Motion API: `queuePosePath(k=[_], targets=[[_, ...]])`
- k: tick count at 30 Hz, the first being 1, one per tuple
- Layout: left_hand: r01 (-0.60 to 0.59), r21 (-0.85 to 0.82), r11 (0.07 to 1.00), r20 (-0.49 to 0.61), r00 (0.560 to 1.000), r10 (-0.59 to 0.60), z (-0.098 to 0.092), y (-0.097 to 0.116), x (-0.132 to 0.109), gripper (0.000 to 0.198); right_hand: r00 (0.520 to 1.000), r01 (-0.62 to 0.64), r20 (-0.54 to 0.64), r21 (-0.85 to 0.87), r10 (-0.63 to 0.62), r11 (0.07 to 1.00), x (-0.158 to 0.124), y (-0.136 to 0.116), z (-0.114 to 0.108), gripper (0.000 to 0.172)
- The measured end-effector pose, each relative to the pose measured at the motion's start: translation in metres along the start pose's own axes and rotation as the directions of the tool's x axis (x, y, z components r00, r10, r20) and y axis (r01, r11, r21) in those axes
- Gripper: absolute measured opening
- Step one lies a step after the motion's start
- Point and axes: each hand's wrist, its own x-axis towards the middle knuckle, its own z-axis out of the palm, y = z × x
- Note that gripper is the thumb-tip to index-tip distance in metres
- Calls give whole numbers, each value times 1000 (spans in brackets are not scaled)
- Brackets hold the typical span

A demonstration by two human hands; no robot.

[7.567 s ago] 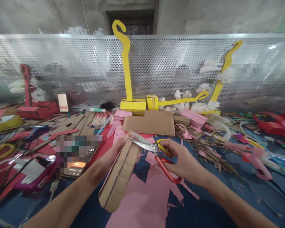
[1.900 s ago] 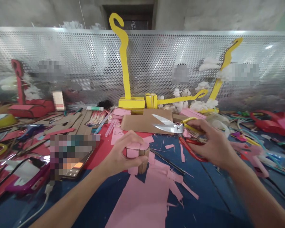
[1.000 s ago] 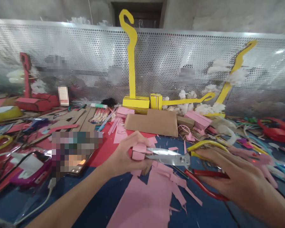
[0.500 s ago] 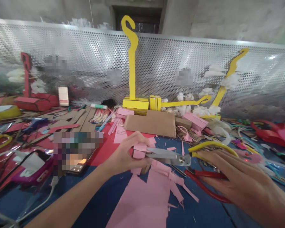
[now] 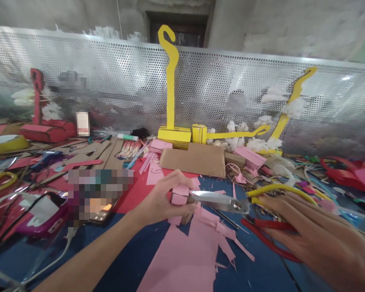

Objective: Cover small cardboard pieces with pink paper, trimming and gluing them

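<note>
My left hand (image 5: 167,194) grips a small pink paper-covered block (image 5: 180,194) between thumb and fingers. In my right hand (image 5: 310,227) are scissors (image 5: 231,202) with one yellow and one red handle. Their blades point left, the tips right beside the block's right side. Whether they touch it I cannot tell. Under my left hand lies a large pink paper sheet (image 5: 179,259) with ragged cut strips along its right edge.
A brown cardboard piece (image 5: 194,160) stands behind my hands, before a yellow hook-shaped model (image 5: 170,97). To the left lie a phone (image 5: 100,213), a purple device (image 5: 42,219) and cables. Paper scraps and wires clutter the right. A perforated metal panel (image 5: 115,77) spans the back.
The scissors have shifted slightly right, away from the block, and their blades look closer together. My left hand keeps hold of the pink block nearly in place.
</note>
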Motion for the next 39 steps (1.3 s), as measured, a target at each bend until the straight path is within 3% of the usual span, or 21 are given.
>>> queuePosePath(k=[3,9,13,17,23,28,39], targets=[[-1,2,1000,1,1000,1,0,1,1,36,991,122,70,-119,-115,985,-1,-1,3,34],[-7,0,1000,1,1000,7,0,2,1,34,979,205,29,-161,-203,965,10,-13,-2,32],[1,-17,1000,-2,1000,-1,0,0,0,36,957,290,66,-194,-283,937,9,-14,-1,35],[6,-32,999,9,1000,-6,0,2,0,34,967,253,63,-222,-245,942,8,-15,2,34],[-12,-37,999,13,1000,12,0,2,1,33,956,291,46,-284,-290,914,10,-17,4,48],[-25,-20,999,9,1000,26,0,0,0,33,947,322,65,-224,-315,920,8,-13,7,45],[-39,-16,999,5,999,39,-1,3,1,33,966,256,13,-171,-258,951,12,-9,11,47]])
